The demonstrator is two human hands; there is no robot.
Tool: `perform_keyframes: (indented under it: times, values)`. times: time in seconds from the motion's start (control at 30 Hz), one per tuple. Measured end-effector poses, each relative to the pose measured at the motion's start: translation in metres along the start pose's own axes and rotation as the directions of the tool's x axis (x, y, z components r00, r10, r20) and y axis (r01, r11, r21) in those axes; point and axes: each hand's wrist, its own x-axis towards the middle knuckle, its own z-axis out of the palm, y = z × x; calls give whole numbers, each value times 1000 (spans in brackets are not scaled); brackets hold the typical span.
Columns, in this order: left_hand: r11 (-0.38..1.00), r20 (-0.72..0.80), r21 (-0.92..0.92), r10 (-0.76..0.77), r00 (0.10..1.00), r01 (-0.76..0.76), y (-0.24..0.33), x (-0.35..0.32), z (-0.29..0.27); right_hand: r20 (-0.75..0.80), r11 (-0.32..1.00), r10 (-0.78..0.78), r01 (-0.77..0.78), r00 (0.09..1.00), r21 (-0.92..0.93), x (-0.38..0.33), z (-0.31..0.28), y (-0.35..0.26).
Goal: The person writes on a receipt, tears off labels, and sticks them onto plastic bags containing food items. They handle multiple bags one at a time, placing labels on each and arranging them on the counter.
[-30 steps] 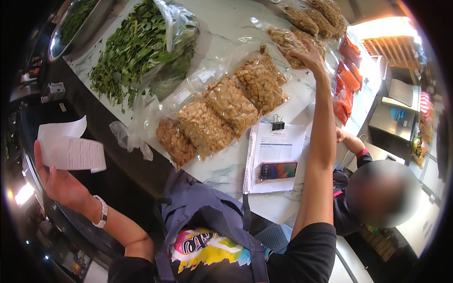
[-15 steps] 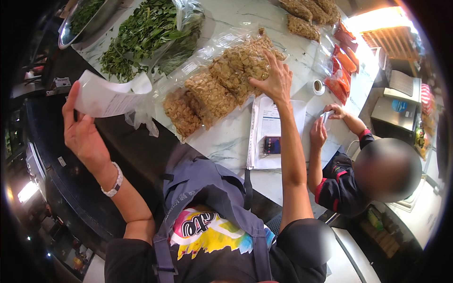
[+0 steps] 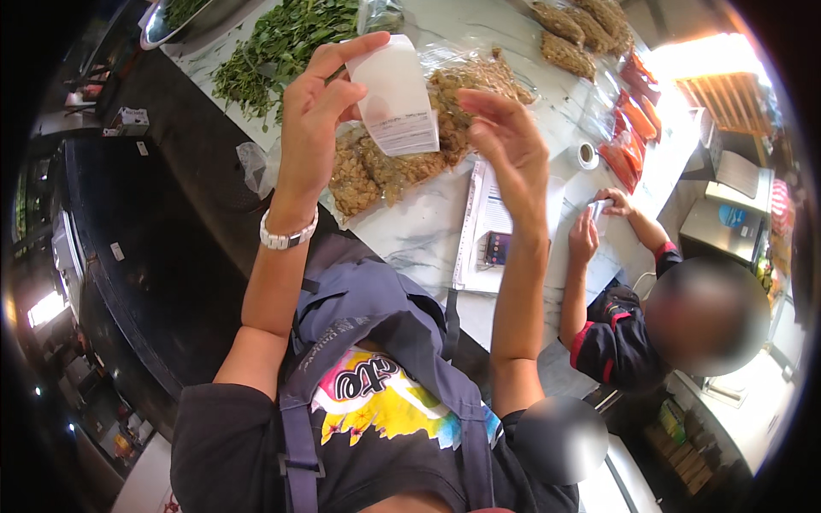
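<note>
Pinched at its left edge, a white printed paper slip (image 3: 395,90) is in my left hand (image 3: 310,141), above the clear plastic bags of brown flake-like food (image 3: 368,184). On the slip's other side my right hand (image 3: 516,162) is raised with its fingers curved and apart, touching neither the slip nor the bags as far as I can see. The slip and my hands cover part of the bags. Beneath my right hand lie papers (image 3: 475,209) with a dark phone (image 3: 496,249) on top.
A heap of green leaves (image 3: 286,51) and a metal bowl (image 3: 184,34) are at the far left. More brown-filled bags (image 3: 569,56) and orange-red packs (image 3: 626,150) lie at the far right, with a white tape roll (image 3: 587,156). A co-worker (image 3: 620,321) handles something small at right.
My left hand has carried the slip rightward, from beside the table to above the bags. My right hand has drawn back from the bags toward me.
</note>
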Motion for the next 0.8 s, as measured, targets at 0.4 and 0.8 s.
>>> perform_keyframes:
  times: [0.4,0.8]
  values:
    - [995,156,78,-80,985,69,-19,16,43,-258,935,-213,119,942,-335,-24,22,-11]
    - [954,249,270,-203,947,133,-32,33,55,-194,804,-389,230,900,-548,-21,5,0]
